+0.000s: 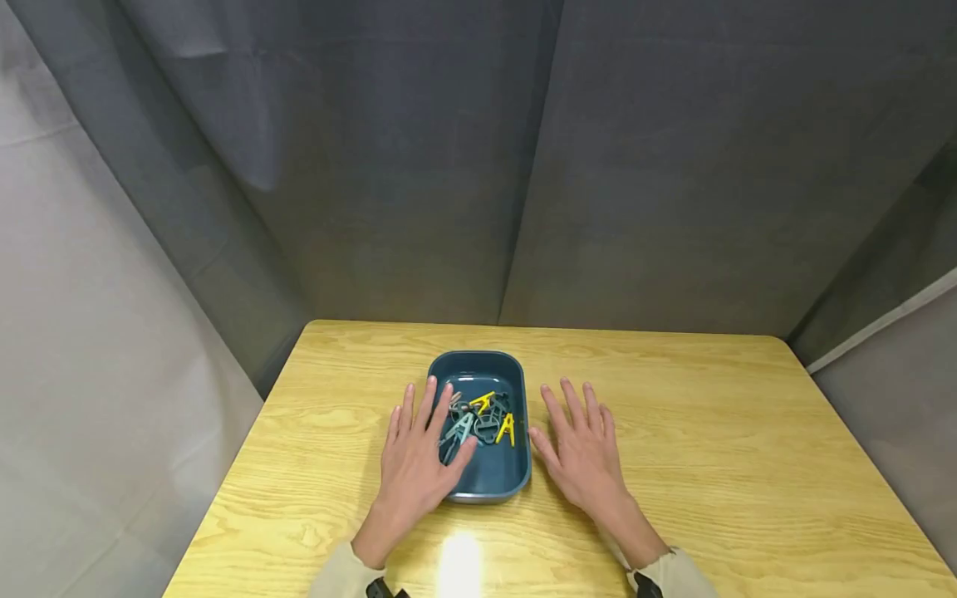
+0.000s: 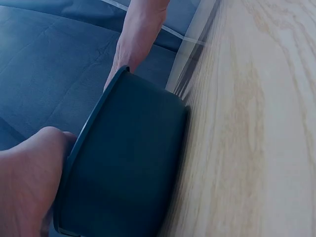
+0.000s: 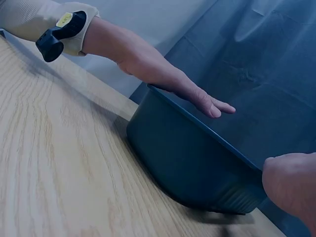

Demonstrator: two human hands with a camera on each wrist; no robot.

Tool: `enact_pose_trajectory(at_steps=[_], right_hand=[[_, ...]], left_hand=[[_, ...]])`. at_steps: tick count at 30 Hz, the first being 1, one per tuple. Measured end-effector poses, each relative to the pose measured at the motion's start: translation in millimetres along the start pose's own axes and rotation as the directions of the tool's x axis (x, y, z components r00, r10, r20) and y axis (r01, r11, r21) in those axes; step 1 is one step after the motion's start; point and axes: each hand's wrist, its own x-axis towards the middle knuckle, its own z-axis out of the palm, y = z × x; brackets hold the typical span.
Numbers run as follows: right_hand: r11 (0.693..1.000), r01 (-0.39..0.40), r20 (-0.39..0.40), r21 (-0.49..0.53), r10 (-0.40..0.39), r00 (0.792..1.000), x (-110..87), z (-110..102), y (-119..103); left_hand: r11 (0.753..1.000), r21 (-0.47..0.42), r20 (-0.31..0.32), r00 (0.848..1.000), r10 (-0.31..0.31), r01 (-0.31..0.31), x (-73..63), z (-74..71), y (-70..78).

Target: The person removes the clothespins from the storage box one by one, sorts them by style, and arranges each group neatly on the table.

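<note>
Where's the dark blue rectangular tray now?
In the head view, the dark blue rectangular tray sits on the yellow wooden table, left side beneath the left hand, right side beside the right hand.

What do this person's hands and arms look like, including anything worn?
The left hand and right hand are bare, without gloves. Cream sleeves reach both wrists, each with a small black device; the left one bears a yellow label.

Clips (image 1: 487,428) in tray (image 1: 489,477) on table (image 1: 718,440)
</note>
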Motion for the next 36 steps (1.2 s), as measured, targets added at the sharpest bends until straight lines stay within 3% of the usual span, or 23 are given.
enact_pose_trajectory(at_steps=[5,12,21,28,36], right_hand=[[1.0,0.009,0.013,0.005,-0.009,1.0,3.1,0,-5],[0.999,0.04,0.092,0.006,-0.04,0.995,15.5,3,-23],[0.983,0.181,0.182,-0.034,-0.172,0.968,37.6,12,-48],[0.975,0.174,0.31,-0.137,-0.125,0.942,47.6,23,-52],[0.96,0.214,0.325,-0.179,-0.148,0.934,53.9,26,-44]], left_hand=[[1.0,-0.014,0.014,1.0,0.027,-0.027,0.2,3.4,-1.1],[0.999,-0.029,0.089,0.995,0.038,-0.035,-3.6,6.8,-3.5],[0.998,0.056,0.165,0.986,0.004,-0.013,-5.2,9.5,-3.7],[0.998,0.06,0.194,0.981,-0.018,0.006,-2.7,13.4,0.2],[0.999,0.051,0.19,0.982,0.001,-0.011,2.3,18.2,2.7]])
